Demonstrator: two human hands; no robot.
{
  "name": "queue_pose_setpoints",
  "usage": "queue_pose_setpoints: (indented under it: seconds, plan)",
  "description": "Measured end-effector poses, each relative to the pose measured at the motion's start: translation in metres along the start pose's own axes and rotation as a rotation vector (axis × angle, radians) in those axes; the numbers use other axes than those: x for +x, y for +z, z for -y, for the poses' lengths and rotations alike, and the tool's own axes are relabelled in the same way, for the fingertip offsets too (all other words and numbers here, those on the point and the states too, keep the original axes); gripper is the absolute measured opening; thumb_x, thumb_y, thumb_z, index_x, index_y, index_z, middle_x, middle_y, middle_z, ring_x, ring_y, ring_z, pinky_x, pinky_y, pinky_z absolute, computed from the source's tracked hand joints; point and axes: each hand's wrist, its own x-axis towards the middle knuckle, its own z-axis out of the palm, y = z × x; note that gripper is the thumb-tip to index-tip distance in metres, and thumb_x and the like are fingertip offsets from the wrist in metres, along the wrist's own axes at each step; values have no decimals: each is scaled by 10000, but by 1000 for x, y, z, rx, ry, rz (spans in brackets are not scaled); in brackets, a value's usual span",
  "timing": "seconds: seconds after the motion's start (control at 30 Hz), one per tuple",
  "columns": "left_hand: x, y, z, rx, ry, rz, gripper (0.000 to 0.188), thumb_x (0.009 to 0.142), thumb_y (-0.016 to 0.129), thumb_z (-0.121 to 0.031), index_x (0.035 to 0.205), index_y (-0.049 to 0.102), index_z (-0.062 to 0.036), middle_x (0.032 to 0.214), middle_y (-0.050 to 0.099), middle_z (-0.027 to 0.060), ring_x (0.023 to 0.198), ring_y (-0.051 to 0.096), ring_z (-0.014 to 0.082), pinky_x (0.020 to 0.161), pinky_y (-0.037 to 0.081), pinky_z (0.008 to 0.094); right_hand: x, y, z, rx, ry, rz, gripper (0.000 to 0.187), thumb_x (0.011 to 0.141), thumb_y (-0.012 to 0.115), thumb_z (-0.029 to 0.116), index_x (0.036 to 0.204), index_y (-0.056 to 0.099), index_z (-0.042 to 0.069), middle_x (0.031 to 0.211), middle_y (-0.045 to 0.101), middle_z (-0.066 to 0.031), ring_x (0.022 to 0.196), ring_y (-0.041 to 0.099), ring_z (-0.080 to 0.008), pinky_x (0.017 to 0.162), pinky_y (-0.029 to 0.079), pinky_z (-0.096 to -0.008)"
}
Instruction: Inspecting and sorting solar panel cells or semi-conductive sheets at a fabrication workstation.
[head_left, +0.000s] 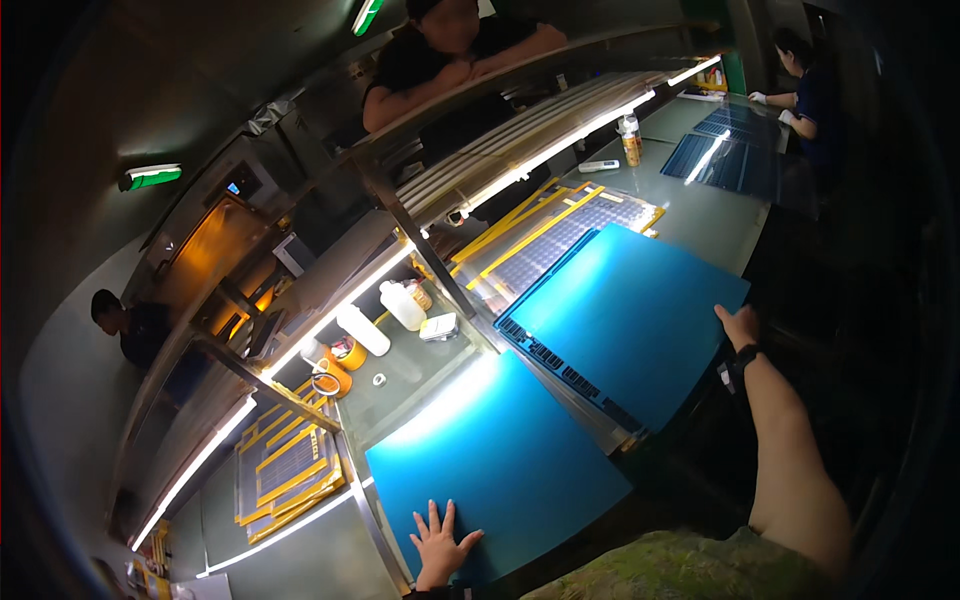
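Note:
Two large blue sheets lie side by side on the bench in front of me. My left hand (439,545) rests flat, fingers spread, near the front left corner of the left blue sheet (510,460). At the far right corner of the right blue sheet (640,320), my right hand (737,325) grips the edge, thumb on top and the other fingers mostly hidden. Dark patterned sheets (560,372) show from under the right blue sheet along its left side. Glare whitens the upper edge of the left sheet.
Behind the sheets stand white bottles (363,330), an orange tape roll (331,380) and a small white box (439,327). Yellow-edged clear films (570,235) lie farther back. A metal post (415,235) carries the lit shelf. Co-workers are beyond the bench and at far right.

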Motion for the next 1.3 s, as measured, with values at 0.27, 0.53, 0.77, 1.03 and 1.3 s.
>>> queue_pose_setpoints:
  seconds: [0.27,0.53,0.77,1.03,1.3]
  plan:
    - [-5,-4,-13,32,-48,22,867,784,497,-697,1454,277,-193,1529,123,163,1373,80,483,998,193,684,48,27,-57,662,120,65,374,804,699,241,1006,619,-63,973,656,-134,839,615,-250,775,461,-352]
    - [27,-30,-42,63,65,-39,775,811,553,-610,1334,445,-48,1415,336,251,1324,284,431,1014,273,602,-42,-92,3,1426,165,313,357,861,638,200,1146,559,-2,1097,598,-110,987,576,-250,872,476,-359]
    - [91,-114,-215,-1424,546,453,925,831,207,-746,1450,215,-58,1511,200,152,1384,219,325,1116,207,486,-98,-212,70,912,-608,-141,352,892,612,202,1114,568,-68,1061,616,-137,970,588,-232,884,456,-337]
    - [107,11,-280,-2538,275,1056,1066,689,350,-852,1419,312,-75,1457,324,150,1339,291,354,1104,191,523,-176,-93,45,-159,-1521,386,599,624,663,136,1218,585,143,1337,481,-147,1261,421,-360,1055,284,-516]
    - [101,40,-281,-2599,-11,1010,1021,677,461,-818,1386,375,-89,1433,367,153,1324,315,353,1093,193,538,-246,-50,19,-109,-1365,582,502,744,720,335,1010,527,-45,1283,483,-270,1175,426,-531,1003,387,-480]
